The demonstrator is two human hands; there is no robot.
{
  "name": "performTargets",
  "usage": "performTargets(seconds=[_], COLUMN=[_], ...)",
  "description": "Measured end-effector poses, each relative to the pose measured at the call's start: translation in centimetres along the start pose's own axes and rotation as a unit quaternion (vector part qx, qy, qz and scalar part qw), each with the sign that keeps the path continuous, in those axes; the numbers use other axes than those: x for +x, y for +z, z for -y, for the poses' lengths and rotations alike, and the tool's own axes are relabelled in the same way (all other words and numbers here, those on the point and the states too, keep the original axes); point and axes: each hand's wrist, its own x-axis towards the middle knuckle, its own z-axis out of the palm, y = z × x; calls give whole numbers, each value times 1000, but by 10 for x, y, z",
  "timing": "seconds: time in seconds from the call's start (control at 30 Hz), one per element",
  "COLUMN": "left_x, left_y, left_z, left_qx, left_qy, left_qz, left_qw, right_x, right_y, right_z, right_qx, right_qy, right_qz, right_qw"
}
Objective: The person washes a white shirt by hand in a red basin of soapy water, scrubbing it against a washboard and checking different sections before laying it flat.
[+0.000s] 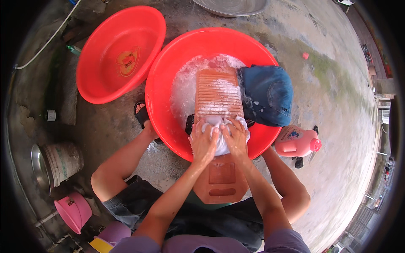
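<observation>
A brown ridged washboard [218, 90] leans in a large red basin [162, 84], its lower end resting over the near rim toward my lap. White suds [183, 88] cover the water behind and beside it. My left hand [203, 141] and my right hand [236, 137] are both closed on a bunched, wet white cloth [221, 145], pressed against the board's lower ridges. The cloth's exact kind cannot be made out. Over the basin's right rim hangs a blue denim garment [268, 95]. Some dark cloth shows in the water beside the board.
An empty-looking red basin [122, 55] tilts at the left. A pink detergent jug [295, 141] lies right of the large basin. At the lower left are a metal-topped bucket [63, 164] and a pink bucket [74, 212]. A metal basin [232, 6] sits at the far edge.
</observation>
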Motion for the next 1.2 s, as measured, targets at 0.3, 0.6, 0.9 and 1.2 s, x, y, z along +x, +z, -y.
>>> performTargets(seconds=[0.3,0.6,0.9,1.2], left_x=[35,123,122,88], left_y=[30,40,32,44], left_z=[-5,29,51,71], left_qx=[9,-63,-338,-512], left_qy=[88,164,28,-187], left_qz=[-7,189,-39,195], left_qw=[996,966,940,816], right_x=[-8,60,67,58], right_y=[14,16,-35,-126], right_z=[-17,-19,-31,95], right_qx=[-21,-16,38,162], right_qy=[-63,-55,15,-143], right_qz=[-90,4,151,98], right_qw=[994,998,988,971])
